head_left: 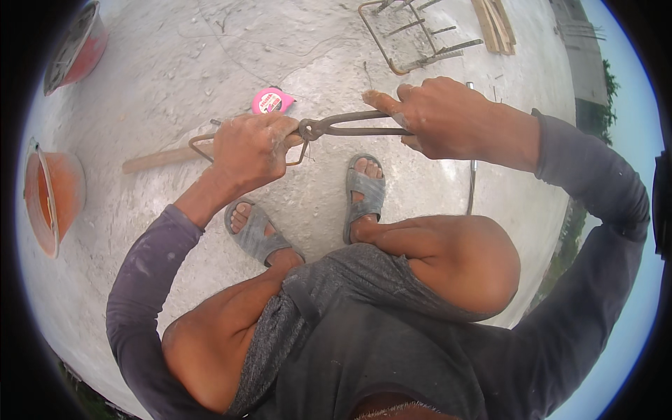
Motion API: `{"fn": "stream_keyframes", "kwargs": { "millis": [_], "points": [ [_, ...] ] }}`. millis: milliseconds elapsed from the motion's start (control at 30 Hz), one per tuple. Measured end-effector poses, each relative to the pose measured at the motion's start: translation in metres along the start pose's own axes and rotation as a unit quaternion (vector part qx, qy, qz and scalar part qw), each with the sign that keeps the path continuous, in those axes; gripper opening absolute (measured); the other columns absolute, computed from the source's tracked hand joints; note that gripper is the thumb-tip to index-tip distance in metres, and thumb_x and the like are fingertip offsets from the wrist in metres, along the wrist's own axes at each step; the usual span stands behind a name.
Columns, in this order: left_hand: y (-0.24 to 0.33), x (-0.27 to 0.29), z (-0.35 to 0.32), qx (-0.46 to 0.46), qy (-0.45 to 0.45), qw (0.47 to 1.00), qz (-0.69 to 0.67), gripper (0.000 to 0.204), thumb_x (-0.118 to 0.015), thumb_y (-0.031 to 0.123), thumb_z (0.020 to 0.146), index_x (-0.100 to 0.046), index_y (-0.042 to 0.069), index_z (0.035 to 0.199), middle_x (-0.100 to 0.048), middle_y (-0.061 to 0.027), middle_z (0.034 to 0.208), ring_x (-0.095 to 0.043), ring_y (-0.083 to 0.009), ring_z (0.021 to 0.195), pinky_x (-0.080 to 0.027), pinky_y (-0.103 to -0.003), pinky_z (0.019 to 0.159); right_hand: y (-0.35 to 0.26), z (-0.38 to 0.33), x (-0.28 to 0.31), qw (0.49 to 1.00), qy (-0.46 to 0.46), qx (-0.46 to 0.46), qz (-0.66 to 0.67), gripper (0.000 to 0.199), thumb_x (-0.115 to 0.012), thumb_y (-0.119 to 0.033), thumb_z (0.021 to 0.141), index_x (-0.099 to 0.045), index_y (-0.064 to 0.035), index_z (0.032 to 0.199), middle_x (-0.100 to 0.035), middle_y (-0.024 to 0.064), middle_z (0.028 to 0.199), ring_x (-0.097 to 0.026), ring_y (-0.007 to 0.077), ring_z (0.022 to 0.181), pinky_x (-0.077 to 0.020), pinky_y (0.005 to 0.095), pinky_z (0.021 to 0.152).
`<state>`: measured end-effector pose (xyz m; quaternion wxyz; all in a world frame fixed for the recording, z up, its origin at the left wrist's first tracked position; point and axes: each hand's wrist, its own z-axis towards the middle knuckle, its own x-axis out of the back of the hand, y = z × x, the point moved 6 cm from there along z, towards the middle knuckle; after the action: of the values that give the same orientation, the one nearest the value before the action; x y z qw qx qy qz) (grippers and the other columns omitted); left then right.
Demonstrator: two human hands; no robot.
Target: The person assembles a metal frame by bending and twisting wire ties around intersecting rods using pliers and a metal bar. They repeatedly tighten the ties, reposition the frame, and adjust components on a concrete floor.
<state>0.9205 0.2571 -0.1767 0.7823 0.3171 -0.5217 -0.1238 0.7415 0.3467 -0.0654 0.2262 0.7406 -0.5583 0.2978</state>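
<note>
My left hand [253, 148] is closed around a thin brown metal rod bent into a loop, whose bent end [303, 155] sticks out on the right side of the fist. In my right hand [451, 120] are the handles of dark steel pincers [364, 131], its index finger stretched along them. The pincers lie nearly level, and their jaws meet the bent rod just right of my left hand. Whether the jaws grip the rod I cannot tell. Just beyond my left hand a pink tape measure [273, 101] rests on the concrete.
A wooden strip [157, 160] lies behind my left hand. An orange bucket [66, 192] and a red one [93, 52] are at the left. Bent steel bars [399, 68] and wood pieces [494, 26] lie far right. A metal rod [472, 185] lies by my right knee.
</note>
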Motion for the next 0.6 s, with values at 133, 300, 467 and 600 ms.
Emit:
{"fn": "stream_keyframes", "kwargs": {
  "millis": [133, 300, 467, 600],
  "points": [
    [-0.006, 0.001, 0.001, 0.014, 0.004, 1.0, 0.014, 0.015, -0.076, 0.017, 0.084, -0.075, 0.014, 0.098, -0.071, -0.0048, 0.082, -0.068, -0.0293, 0.069, -0.05, -0.041, 0.059, -0.018, -0.02, 0.009, 0.923, 0.264, 0.053, -0.275, 0.055, -0.072, -0.021, 0.091, -0.058, 0.0011, 0.139, -0.063, 0.0116, 0.102, -0.066, 0.0226, 0.085, -0.0503, 0.0353, 0.066],
    [-0.007, 0.004, 0.002, 0.023, 0.03, 0.999, 0.006, 0.01, -0.074, 0.017, 0.086, -0.076, 0.013, 0.096, -0.071, -0.0043, 0.081, -0.068, -0.0296, 0.069, -0.05, -0.041, 0.059, -0.016, -0.026, 0.008, 0.856, 0.347, 0.062, -0.378, 0.049, -0.065, -0.029, 0.097, -0.061, 0.0022, 0.135, -0.062, 0.0085, 0.098, -0.061, 0.0212, 0.087, -0.0472, 0.0318, 0.069],
    [0.004, -0.004, 0.0, 0.032, -0.018, 0.999, -0.011, 0.011, -0.076, 0.018, 0.085, -0.076, 0.012, 0.094, -0.073, -0.005, 0.083, -0.07, -0.0285, 0.071, -0.052, -0.042, 0.06, -0.009, -0.024, 0.012, 0.971, 0.201, 0.078, -0.105, 0.037, -0.06, -0.031, 0.102, -0.071, 0.0048, 0.106, -0.064, 0.0104, 0.08, -0.066, 0.0228, 0.074, -0.0488, 0.0356, 0.059],
    [0.013, -0.009, -0.003, 0.032, -0.043, 0.998, -0.011, 0.01, -0.074, 0.017, 0.085, -0.077, 0.015, 0.095, -0.07, -0.0051, 0.078, -0.068, -0.0269, 0.068, -0.05, -0.041, 0.059, 0.006, -0.013, 0.003, 0.984, 0.003, 0.018, 0.178, 0.056, -0.053, -0.04, 0.106, -0.07, 0.0067, 0.08, -0.06, 0.0123, 0.063, -0.065, 0.0217, 0.057, -0.0479, 0.0371, 0.052]
  ]
}}
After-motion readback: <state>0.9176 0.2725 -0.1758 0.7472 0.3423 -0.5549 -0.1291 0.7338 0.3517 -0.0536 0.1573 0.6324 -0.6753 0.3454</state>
